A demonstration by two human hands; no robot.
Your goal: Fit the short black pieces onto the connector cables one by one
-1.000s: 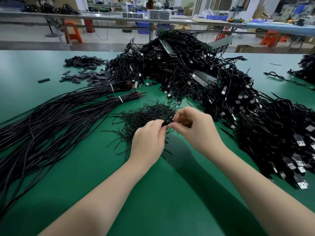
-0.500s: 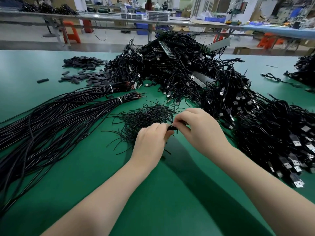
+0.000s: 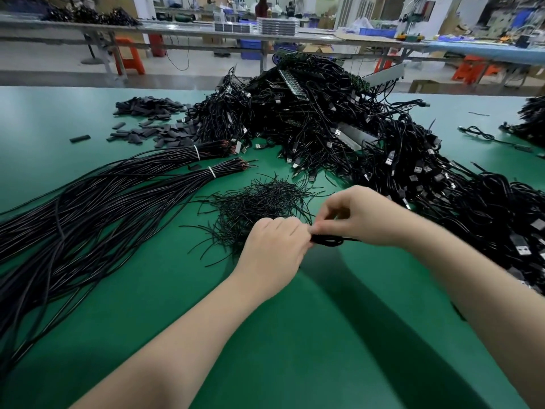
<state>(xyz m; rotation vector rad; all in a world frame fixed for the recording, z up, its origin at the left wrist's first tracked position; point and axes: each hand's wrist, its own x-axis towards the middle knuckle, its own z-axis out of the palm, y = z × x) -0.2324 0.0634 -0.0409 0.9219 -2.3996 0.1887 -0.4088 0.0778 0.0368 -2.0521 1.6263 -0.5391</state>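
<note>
Between the two hands a change is seen: where half a second ago only a small dark stub showed at the meeting fingertips, a longer run of black cable (image 3: 327,240) is now drawn out sideways, and the hands are set slightly further apart. The left hand (image 3: 272,255) is curled with its fingertips pinched on the near end of that cable; the right hand (image 3: 365,215) is closed round the other part, the thumb and forefinger bent above it. Whether a short piece is already seated on the cable cannot be told — the joint is hidden by the fingers. It is judged that one fitting is being worked along or finished, with a great many left. The green mat (image 3: 295,349) is smooth and faintly glossy. Just beyond the hands a loose nest of thin, wiry black strands (image 3: 259,199) is spread. To the left, long matte cables are gathered in tied bundles (image 3: 118,196) with bare coppery ends. Further back, flat dark sleeve pieces (image 3: 150,119) are scattered — short, rectangular, dull. Behind and to the right a tangled heap of connector cables (image 3: 339,119) with metal plugs is piled.
</note>
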